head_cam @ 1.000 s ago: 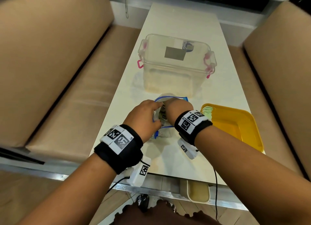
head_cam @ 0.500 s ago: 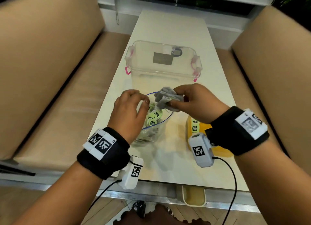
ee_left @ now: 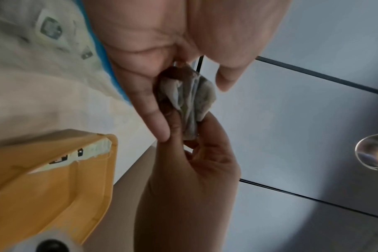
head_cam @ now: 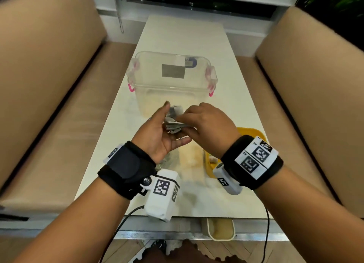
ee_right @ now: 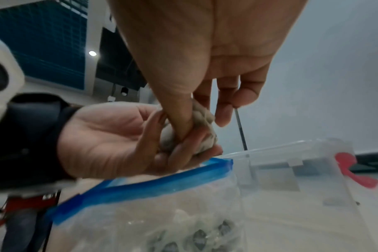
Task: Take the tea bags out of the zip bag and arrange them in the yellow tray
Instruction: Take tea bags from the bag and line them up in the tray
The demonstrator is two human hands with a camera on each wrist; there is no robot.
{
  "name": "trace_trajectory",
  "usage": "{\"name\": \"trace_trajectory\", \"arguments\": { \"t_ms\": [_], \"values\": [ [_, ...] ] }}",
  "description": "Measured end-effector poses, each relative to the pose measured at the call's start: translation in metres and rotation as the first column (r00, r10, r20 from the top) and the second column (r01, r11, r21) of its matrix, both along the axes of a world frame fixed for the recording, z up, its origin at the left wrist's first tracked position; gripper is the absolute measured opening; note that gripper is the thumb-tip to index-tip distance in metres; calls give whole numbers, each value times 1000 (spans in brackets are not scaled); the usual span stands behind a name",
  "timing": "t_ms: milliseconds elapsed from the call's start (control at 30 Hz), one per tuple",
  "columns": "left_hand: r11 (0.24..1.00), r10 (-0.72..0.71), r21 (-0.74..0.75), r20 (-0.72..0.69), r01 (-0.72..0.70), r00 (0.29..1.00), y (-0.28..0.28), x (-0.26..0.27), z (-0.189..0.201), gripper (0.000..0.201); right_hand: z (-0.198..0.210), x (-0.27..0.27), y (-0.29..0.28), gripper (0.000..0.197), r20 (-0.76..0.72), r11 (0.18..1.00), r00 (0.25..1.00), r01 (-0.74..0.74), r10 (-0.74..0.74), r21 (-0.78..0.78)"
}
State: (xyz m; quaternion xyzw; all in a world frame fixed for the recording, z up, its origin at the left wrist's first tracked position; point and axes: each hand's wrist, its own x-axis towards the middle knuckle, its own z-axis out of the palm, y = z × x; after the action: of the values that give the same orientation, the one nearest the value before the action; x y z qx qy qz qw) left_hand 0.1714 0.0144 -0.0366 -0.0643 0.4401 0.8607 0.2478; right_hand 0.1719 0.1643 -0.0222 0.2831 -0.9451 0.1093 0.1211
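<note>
Just beyond both hands, clear plastic lidded bin [head_cam: 171, 79] with pink latches; grey label unreadable. Below them, clear zip bag [ee_right: 162, 213] with blue seal, open, more tea bags inside. Under right wrist, yellow plastic tray [ee_left: 54, 179] holding 1 pale packet. Left hand [head_cam: 159, 134] palm-up, cupping crumpled grey tea bags [head_cam: 174, 119]; right hand [head_cam: 206, 125] pinching same bunch.

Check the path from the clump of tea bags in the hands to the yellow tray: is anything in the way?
Nothing visible blocks it. Both the left hand and the right hand hold the tea bags in the air above the zip bag. The yellow tray lies open-topped to the right, one tea bag already inside.
</note>
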Motion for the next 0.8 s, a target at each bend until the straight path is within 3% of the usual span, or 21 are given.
{"name": "trace_trajectory", "arguments": {
  "t_ms": [233, 333, 400, 533, 633, 733, 800],
  "values": [
    [980, 76, -181, -48, -83, 996, 10, -1, -13, 13, -2, 2, 14, 50, 272, 1000, 962, -23, 23, -4],
    [964, 79, -246, -88, -99, 993, 11, -2, -15, 13, 1, 2, 20, 31, 389, 980, 921, 59, 21, -192],
    [950, 61, -297, -135, -99, 989, 10, -3, -18, 15, 4, 1, 22, 19, 460, 924, 888, 164, 15, -346],
    [866, -28, -485, -293, -123, 956, 9, -3, -21, 16, 5, -5, 22, 24, 424, 821, 901, 313, -97, -478],
    [788, -130, -598, -398, -149, 908, 9, -4, -22, 16, 4, -10, 20, 32, 484, 850, 867, 340, -118, -402],
    [760, -170, -628, -440, -167, 882, 9, -3, -22, 14, 1, -11, 20, 21, 474, 875, 872, 319, -120, -365],
    [750, -137, -629, -449, -204, 883, 7, -3, -20, 14, 0, -15, 26, 14, 474, 836, 870, 359, -138, -416]
  ]
}}
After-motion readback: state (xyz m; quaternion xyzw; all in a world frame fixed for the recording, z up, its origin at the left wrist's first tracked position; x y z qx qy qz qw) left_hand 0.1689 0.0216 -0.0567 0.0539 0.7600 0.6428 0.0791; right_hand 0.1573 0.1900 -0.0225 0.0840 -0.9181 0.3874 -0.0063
